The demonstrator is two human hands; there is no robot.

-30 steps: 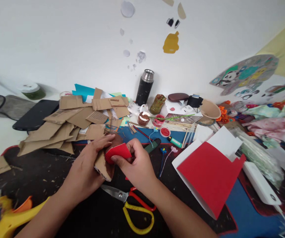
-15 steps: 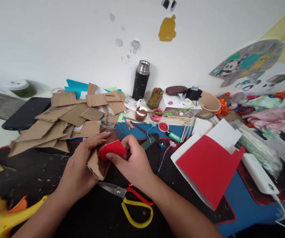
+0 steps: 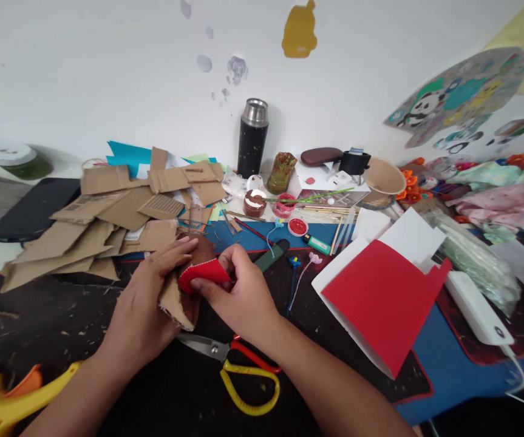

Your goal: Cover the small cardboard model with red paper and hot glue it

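Note:
My left hand (image 3: 146, 297) is closed around a brown cardboard piece (image 3: 174, 303) with a rough torn edge and a brown-coloured side. Between the thumb and fingers of my right hand (image 3: 238, 291) is a small piece of red corrugated paper (image 3: 203, 273), pressed against the cardboard. Part of both pieces is hidden by my fingers. Just below my hands lie scissors (image 3: 216, 351) with one red and one yellow handle, blades pointing left. A large sheet of red corrugated paper (image 3: 380, 297) rests on white paper to the right.
Cardboard scraps (image 3: 120, 209) are heaped at the back left. A black flask (image 3: 252, 139), paint pots (image 3: 255, 203) and a green-handled tool (image 3: 271, 256) stand or lie behind my hands. A yellow hot-glue gun (image 3: 20, 406) is at lower left, a white power strip (image 3: 478, 309) at right.
The camera view has shifted slightly, so the back objects appear a little higher and further left. My hands keep the same hold on the cardboard and red paper.

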